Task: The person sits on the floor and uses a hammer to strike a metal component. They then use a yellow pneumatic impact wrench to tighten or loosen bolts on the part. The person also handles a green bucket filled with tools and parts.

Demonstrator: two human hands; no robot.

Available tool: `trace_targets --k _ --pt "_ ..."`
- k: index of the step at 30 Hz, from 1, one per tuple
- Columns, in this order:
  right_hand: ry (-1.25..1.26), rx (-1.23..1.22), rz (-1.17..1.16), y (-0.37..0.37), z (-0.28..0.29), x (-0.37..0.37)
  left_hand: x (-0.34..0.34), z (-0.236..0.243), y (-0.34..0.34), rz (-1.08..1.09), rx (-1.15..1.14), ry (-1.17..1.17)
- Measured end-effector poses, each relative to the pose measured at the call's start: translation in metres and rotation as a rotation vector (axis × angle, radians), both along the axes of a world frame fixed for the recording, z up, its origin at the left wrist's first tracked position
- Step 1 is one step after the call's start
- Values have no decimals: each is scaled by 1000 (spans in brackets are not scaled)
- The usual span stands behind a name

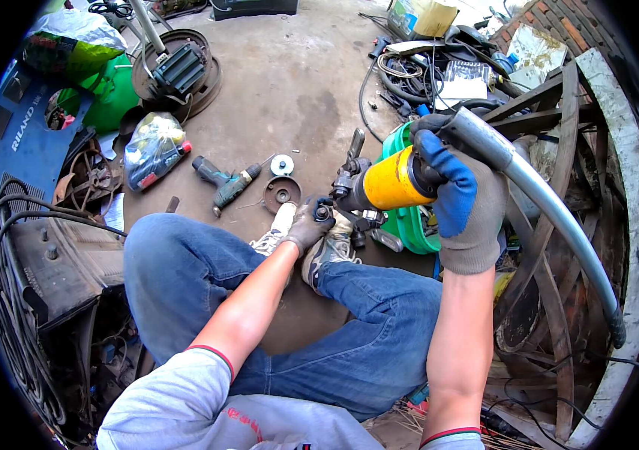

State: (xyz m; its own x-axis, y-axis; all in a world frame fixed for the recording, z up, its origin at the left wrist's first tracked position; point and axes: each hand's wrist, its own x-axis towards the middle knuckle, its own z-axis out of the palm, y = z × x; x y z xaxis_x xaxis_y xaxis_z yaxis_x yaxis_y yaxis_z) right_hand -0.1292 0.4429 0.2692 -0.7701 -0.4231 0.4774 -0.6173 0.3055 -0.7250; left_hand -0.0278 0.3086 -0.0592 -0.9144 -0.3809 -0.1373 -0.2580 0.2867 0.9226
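My right hand (463,199), in a grey glove with blue coating, is closed round the dark rear end of a yellow cylindrical tool (394,180). Dark metal fittings with a lever sit at its front. A curved grey metal pipe (559,202) starts beside that hand and bends down to the right; whether I grip it too is unclear. Low over my shoes, my gloved left hand (306,229) closes on a small dark round metal part (322,214). Just beyond lie a brown round metal dish (282,194), a white-topped round disc (282,165) and a cordless drill (226,184).
A green bucket (413,232) stands behind the yellow tool. Cables and scrap (424,75) pile up at the far right, with rusty metal strips (559,150) nearer. At left are a blue panel (23,127), a bagged bottle (156,154), coiled cable (16,330) and a motor (181,67).
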Motion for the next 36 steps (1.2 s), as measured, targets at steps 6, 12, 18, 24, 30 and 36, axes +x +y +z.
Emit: trace_targets --k 6,12,18,24,30,36 --pt "-128 -17 4 7 -12 -2 1 -15 -8 37 190 24" --pt "-26 21 58 -2 -14 1 -10 -1 -18 -44 410 -77" --pt "-15 22 33 -11 -4 3 -9 37 -20 -59 216 -58" --pt "-158 -125 88 -21 3 13 -12 31 -18 -121 59 -61" --pt "-136 -70 77 -26 10 15 -6 14 -10 -79 179 -219" --pt "-211 -92 137 -34 7 21 1 6 -6 -76 135 -216"
